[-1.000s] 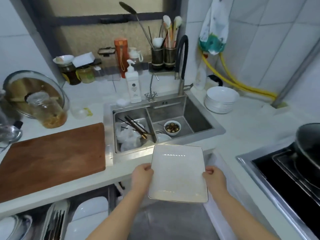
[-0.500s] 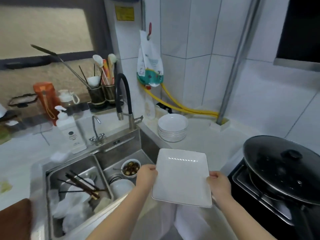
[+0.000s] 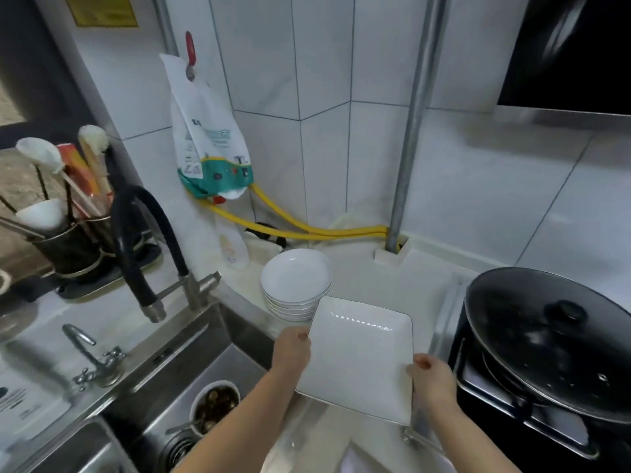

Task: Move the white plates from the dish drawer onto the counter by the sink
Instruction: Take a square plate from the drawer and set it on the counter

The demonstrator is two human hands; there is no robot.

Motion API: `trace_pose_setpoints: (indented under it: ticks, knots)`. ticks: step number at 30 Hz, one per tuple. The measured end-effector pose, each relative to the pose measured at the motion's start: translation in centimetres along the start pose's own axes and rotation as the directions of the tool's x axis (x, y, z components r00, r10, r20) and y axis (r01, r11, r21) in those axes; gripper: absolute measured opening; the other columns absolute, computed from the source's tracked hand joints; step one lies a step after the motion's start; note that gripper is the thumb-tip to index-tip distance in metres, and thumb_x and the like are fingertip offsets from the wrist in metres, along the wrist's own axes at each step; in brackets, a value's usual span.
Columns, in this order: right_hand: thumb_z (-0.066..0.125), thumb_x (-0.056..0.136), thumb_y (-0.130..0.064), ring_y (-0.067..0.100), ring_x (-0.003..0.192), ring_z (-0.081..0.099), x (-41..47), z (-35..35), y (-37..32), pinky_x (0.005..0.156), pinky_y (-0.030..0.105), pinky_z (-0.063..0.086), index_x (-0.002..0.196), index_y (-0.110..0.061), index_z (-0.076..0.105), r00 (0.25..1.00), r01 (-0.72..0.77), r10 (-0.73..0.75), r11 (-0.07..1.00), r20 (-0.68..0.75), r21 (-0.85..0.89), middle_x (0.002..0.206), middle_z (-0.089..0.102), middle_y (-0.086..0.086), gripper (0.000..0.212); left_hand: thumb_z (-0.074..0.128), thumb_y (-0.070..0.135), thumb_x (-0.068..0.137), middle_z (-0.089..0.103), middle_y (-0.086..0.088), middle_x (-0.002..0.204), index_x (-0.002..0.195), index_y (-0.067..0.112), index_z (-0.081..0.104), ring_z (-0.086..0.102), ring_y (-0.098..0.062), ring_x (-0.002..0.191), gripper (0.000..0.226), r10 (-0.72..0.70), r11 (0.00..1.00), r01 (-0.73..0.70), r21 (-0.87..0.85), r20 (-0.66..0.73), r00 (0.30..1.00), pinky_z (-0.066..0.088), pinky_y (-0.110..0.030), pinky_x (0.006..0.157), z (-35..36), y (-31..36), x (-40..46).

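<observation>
2 hands: both grip 1 square plate (image 3: 358, 356), in the lower centre of the frame.
Left hand (image 3: 293, 348): it holds the left edge of the plate, with the thumb on the rim and the other fingers hidden under it.
Right hand (image 3: 432, 378): it holds the right edge near the lower corner, thumb on top.
Square plate: white with a thin dark rim, tilted a little, held above the counter (image 3: 375, 281) between the sink (image 3: 191, 363) and the stove (image 3: 512, 404). I cannot tell if it touches the counter.
Stack of round plates (image 3: 296, 279): white, it stands on the counter just behind the upper left corner of the square plate, right of the sink.
Sink: steel, at lower left; a bowl (image 3: 214, 406) with dark food sits inside.
Tap (image 3: 143, 244): black and curved, left of centre.
Utensil holders (image 3: 71, 247): 2 dark cups with spoons and chopsticks, at the left edge.
Pan with lid (image 3: 553, 339): black, on the stove at lower right.
Yellow hoses (image 3: 300, 228): 2, along the wall behind the stack.
Hanging bag (image 3: 205, 138): white and green, on the wall at upper centre.
</observation>
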State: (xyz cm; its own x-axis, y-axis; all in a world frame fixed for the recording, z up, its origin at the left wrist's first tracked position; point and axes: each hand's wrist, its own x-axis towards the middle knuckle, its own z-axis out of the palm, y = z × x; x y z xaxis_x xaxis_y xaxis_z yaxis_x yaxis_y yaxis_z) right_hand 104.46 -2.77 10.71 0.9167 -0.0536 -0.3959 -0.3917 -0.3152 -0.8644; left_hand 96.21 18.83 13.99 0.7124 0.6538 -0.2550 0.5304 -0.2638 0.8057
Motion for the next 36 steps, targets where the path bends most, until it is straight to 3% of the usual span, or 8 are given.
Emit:
trace_pose_setpoints:
  ticks: [3, 7, 11, 15, 20, 24, 30, 36]
  knots:
    - [0.059, 0.076, 0.001, 0.026, 0.079, 0.059, 1.5, 0.5, -0.2, 0.079, 0.037, 0.047, 0.082, -0.011, 0.062, 1.0, -0.02, 0.02, 1.0, 0.007, 0.008, 0.079, 0.064, 0.002, 0.013, 0.044, -0.002, 0.08, 0.066, -0.01, 0.08, 0.078, 0.022, 0.069, 0.05, -0.021, 0.075, 0.034, 0.008, 1.0, -0.008, 0.024, 0.01, 1.0, 0.041, -0.026, 0.069, 0.8, 0.2, 2.6]
    - [0.059, 0.075, -0.002, 0.024, 0.073, 0.059, 4.5, 1.0, 0.1, 0.07, 0.033, 0.045, 0.087, -0.011, 0.068, 0.999, -0.046, 0.046, 0.999, 0.029, -0.028, 0.081, 0.068, 0.005, 0.018, 0.046, -0.002, 0.08, 0.062, -0.005, 0.079, 0.088, 0.011, 0.072, 0.051, -0.022, 0.076, 0.03, 0.006, 1.0, -0.006, -0.001, 0.03, 1.0, 0.039, -0.027, 0.071, 1.8, 1.3, 5.4]
    - [0.058, 0.074, -0.002, 0.029, 0.082, 0.065, 6.6, 1.5, -0.4, 0.082, 0.041, 0.054, 0.084, -0.015, 0.066, 0.996, -0.061, 0.063, 0.998, 0.057, -0.034, 0.087, 0.07, 0.005, 0.018, 0.049, -0.001, 0.079, 0.062, -0.002, 0.08, 0.075, 0.021, 0.064, 0.052, -0.022, 0.078, 0.027, -0.034, 0.998, 0.036, -0.047, 0.036, 0.999, 0.038, -0.027, 0.072, 3.2, 2.2, 7.9]
    - [0.055, 0.074, 0.002, 0.033, 0.086, 0.066, 8.3, 2.0, -0.5, 0.087, 0.049, 0.054, 0.073, -0.021, 0.063, 0.994, -0.1, 0.102, 0.993, 0.032, -0.055, 0.082, 0.07, 0.004, 0.025, 0.044, -0.009, 0.078, 0.057, -0.004, 0.077, 0.087, 0.018, 0.07, 0.046, -0.02, 0.073, 0.039, -0.041, 0.988, 0.053, -0.145, 0.082, 0.996, 0.035, -0.026, 0.071, 4.8, 2.2, 9.6]
    - [0.053, 0.076, 0.005, 0.033, 0.087, 0.067, 9.5, 2.7, -0.5, 0.086, 0.048, 0.055, 0.074, -0.023, 0.065, 0.993, -0.117, 0.117, 0.991, -0.003, -0.059, 0.082, 0.07, 0.005, 0.03, 0.038, -0.014, 0.074, 0.054, -0.005, 0.067, 0.076, 0.012, 0.065, 0.044, -0.018, 0.063, 0.038, -0.056, 0.99, 0.076, -0.122, 0.156, 0.986, 0.033, -0.026, 0.062, 6.3, 1.5, 11.3]
    - [0.053, 0.077, 0.005, 0.032, 0.088, 0.067, 10.5, 2.8, -0.1, 0.085, 0.045, 0.055, 0.086, -0.015, 0.07, 0.991, -0.128, 0.124, 0.987, -0.044, -0.101, 0.09, 0.073, 0.009, 0.028, 0.037, -0.014, 0.074, 0.039, 0.004, 0.056, 0.059, 0.014, 0.046, 0.033, -0.014, 0.055, 0.033, -0.075, 0.992, 0.093, -0.091, 0.179, 0.981, 0.025, -0.027, 0.052, 7.4, 1.8, 12.1]
    - [0.051, 0.079, 0.006, 0.033, 0.093, 0.066, 10.8, 2.7, -0.1, 0.085, 0.04, 0.052, 0.1, -0.007, 0.07, 0.989, -0.134, 0.126, 0.984, -0.078, -0.114, 0.097, 0.072, 0.011, 0.031, 0.037, -0.008, 0.074, 0.048, -0.008, 0.077, 0.093, 0.01, 0.062, 0.04, -0.018, 0.07, 0.036, -0.117, 0.983, 0.144, -0.115, 0.216, 0.97, 0.032, -0.024, 0.055, 9.1, 1.0, 13.0]
    - [0.052, 0.079, 0.003, 0.032, 0.096, 0.066, 11.0, 2.7, 0.2, 0.091, 0.042, 0.052, 0.106, -0.008, 0.068, 0.985, -0.157, 0.149, 0.982, -0.083, -0.107, 0.101, 0.072, 0.01, 0.033, 0.037, -0.008, 0.081, 0.046, -0.008, 0.084, 0.101, 0.008, 0.058, 0.038, -0.019, 0.068, 0.033, -0.15, 0.985, 0.166, -0.055, 0.229, 0.962, 0.033, -0.023, 0.055, 9.8, 0.7, 13.3]
